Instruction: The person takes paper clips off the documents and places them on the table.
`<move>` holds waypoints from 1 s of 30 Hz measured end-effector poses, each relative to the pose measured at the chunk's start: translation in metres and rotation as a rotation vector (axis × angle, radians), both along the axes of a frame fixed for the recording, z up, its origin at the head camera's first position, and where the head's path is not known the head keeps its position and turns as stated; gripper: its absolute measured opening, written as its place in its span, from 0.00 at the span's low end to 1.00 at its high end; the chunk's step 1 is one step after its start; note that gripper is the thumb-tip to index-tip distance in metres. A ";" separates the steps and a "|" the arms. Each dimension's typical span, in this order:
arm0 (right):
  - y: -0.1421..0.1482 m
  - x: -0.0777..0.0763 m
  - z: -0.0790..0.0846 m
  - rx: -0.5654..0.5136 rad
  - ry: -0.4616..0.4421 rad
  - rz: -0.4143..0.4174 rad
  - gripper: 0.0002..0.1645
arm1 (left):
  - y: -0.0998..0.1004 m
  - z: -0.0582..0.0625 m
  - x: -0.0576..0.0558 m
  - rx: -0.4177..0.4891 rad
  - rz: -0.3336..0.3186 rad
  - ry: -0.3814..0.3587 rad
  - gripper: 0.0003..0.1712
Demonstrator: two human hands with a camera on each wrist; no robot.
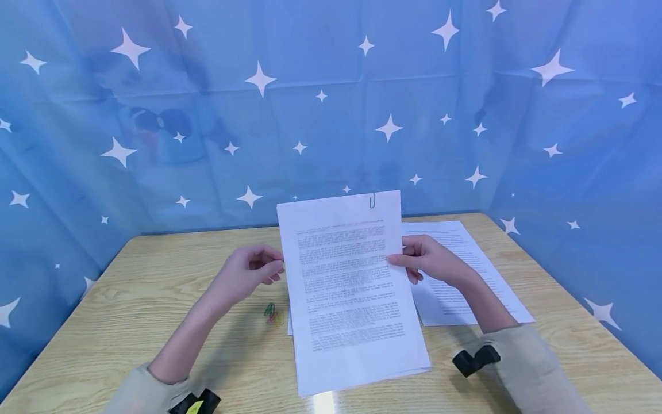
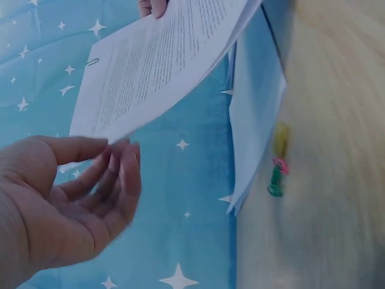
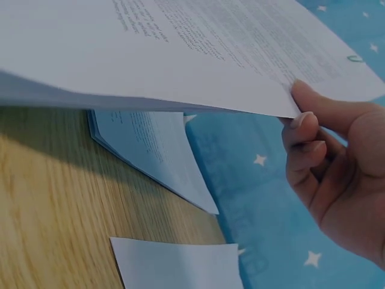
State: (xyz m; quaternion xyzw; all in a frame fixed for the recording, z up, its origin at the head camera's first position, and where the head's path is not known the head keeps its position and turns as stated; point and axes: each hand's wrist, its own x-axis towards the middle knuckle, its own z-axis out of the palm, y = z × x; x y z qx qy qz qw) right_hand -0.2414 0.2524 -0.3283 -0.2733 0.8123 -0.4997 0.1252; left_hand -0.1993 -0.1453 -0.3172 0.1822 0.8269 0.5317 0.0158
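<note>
Upright in front of me is a stack of printed sheets [image 1: 351,356], with a green paper clip [image 1: 372,200] at its top right corner. My right hand [image 1: 426,259] pinches the right edge, the thumb lying on the printed face and the other fingers curled behind. At the opposite edge, my left hand [image 1: 253,267] has loosely curled fingers. Its tips come right up to the paper in the head view; in the left wrist view those fingers [image 2: 129,174] lie just below the edge and do not visibly grip it.
Small green, pink and yellow paper clips [image 1: 271,313] lie on the wooden table [image 1: 217,356], left of the stack. More printed paper [image 1: 481,282] lies flat at the right. Behind the held stack, another sheet's corner [image 1: 289,329] peeks out. A blue starry curtain [image 1: 320,132] borders the table.
</note>
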 end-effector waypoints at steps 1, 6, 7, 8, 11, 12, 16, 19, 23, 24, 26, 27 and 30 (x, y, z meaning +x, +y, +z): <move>0.000 0.000 0.000 0.000 0.000 -0.006 0.14 | 0.001 0.002 0.000 0.006 0.015 0.007 0.07; 0.000 -0.001 -0.002 -0.009 0.005 -0.018 0.14 | 0.008 0.015 -0.003 0.084 0.080 0.009 0.08; -0.001 -0.001 -0.002 -0.013 0.008 -0.018 0.14 | 0.009 0.017 -0.003 0.111 0.087 0.005 0.09; -0.001 -0.001 -0.002 -0.017 0.012 -0.016 0.13 | 0.010 0.019 -0.004 0.136 0.094 0.010 0.10; -0.002 -0.001 -0.002 -0.027 0.021 -0.017 0.13 | 0.014 0.026 -0.005 0.201 0.116 0.037 0.11; -0.002 -0.001 -0.002 -0.030 0.024 -0.016 0.13 | 0.014 0.028 -0.005 0.221 0.123 0.045 0.12; -0.003 0.000 -0.002 -0.034 0.029 -0.018 0.14 | 0.018 0.036 -0.007 0.302 0.139 0.078 0.13; -0.004 0.001 -0.002 -0.030 0.031 -0.026 0.14 | 0.020 0.041 -0.007 0.354 0.141 0.099 0.15; -0.004 0.001 -0.003 -0.021 0.040 -0.033 0.14 | 0.025 0.049 -0.008 0.394 0.141 0.127 0.15; -0.004 0.000 -0.003 -0.019 0.042 -0.032 0.14 | 0.026 0.050 -0.008 0.401 0.141 0.135 0.15; -0.004 0.000 -0.003 -0.018 0.044 -0.028 0.15 | 0.028 0.053 -0.009 0.415 0.142 0.147 0.16; -0.004 0.000 -0.003 -0.017 0.045 -0.025 0.15 | 0.029 0.055 -0.009 0.421 0.143 0.152 0.16; -0.005 -0.001 -0.004 -0.021 0.042 -0.019 0.16 | 0.032 0.058 -0.009 0.432 0.146 0.158 0.16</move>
